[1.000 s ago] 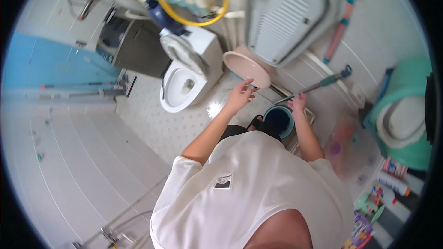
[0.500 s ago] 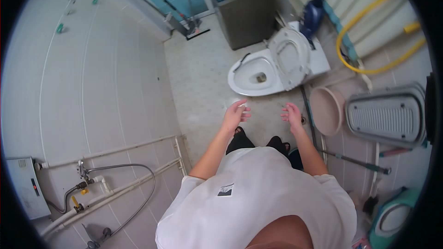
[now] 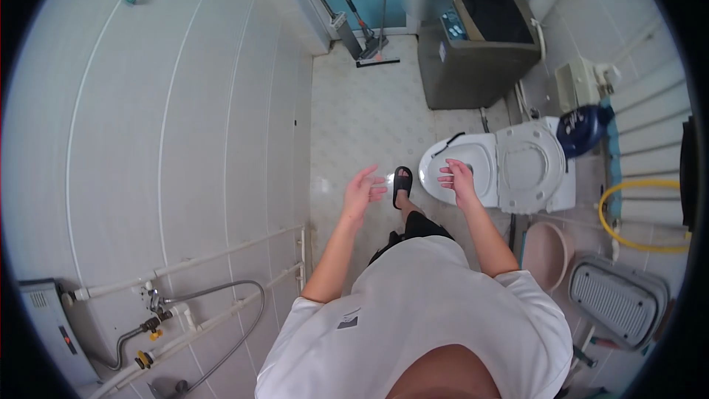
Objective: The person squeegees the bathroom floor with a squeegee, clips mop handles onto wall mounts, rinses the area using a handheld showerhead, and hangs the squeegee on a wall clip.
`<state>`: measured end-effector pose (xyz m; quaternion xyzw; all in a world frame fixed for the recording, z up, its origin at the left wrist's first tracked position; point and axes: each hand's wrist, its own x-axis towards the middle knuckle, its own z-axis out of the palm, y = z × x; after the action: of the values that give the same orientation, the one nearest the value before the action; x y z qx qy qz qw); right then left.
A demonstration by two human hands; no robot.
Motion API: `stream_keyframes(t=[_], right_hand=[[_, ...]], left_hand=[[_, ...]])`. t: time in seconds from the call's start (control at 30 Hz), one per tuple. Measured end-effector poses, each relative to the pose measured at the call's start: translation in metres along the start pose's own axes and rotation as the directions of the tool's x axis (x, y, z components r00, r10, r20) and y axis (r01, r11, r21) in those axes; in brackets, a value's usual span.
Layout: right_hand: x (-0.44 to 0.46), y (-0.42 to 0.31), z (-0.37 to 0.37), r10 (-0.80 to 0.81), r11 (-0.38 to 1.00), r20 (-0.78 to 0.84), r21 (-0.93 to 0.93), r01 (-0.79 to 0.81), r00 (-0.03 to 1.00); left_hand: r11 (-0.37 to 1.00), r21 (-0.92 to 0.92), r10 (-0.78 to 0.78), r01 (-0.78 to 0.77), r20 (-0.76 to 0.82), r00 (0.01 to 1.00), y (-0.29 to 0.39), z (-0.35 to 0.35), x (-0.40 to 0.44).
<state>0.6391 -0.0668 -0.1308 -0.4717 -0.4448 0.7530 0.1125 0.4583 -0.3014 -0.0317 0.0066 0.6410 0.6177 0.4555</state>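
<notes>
Head view: we see the left hand and right hand, both empty, fingers apart and loosely curled. Nearest the right lies the glossy, oval-bowled toilet, against the wall side. Pale script on the dark blue bottle is illegible.

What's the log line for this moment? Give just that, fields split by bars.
left hand: empty, over floor | right hand: empty, overlapping toilet in view | toilet: open | squeegee: near washing machine
</notes>
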Motion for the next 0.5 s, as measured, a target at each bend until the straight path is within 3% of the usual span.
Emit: stream_keyframes(t=[0.13, 0.23, 0.33, 0.5], right_hand=[[0.086, -0.040, 0.037, 0.008, 1.000, 0.021, 0.022, -0.009, 1.000], [0.149, -0.080, 0.077, 0.039, 0.999, 0.058, -0.010, -0.038, 0.998], [0.205, -0.120, 0.125, 0.055, 0.997, 0.087, -0.055, -0.051, 0.995], [0.288, -0.198, 0.221, -0.023, 0.988, 0.243, -0.144, 0.059, 0.970]], left_hand=[[1.000, 0.000, 0.021, -0.021, -0.077, 0.997, 0.049, -0.024, 0.055], [0.999, 0.011, -0.047, 0.050, -0.169, 0.984, 0.092, -0.042, 0.094], [1.000, -0.024, 0.012, -0.017, -0.176, 0.984, 0.131, -0.062, 0.130], [0.988, -0.122, 0.057, -0.090, -0.250, 0.966, 0.194, -0.095, 0.202]])
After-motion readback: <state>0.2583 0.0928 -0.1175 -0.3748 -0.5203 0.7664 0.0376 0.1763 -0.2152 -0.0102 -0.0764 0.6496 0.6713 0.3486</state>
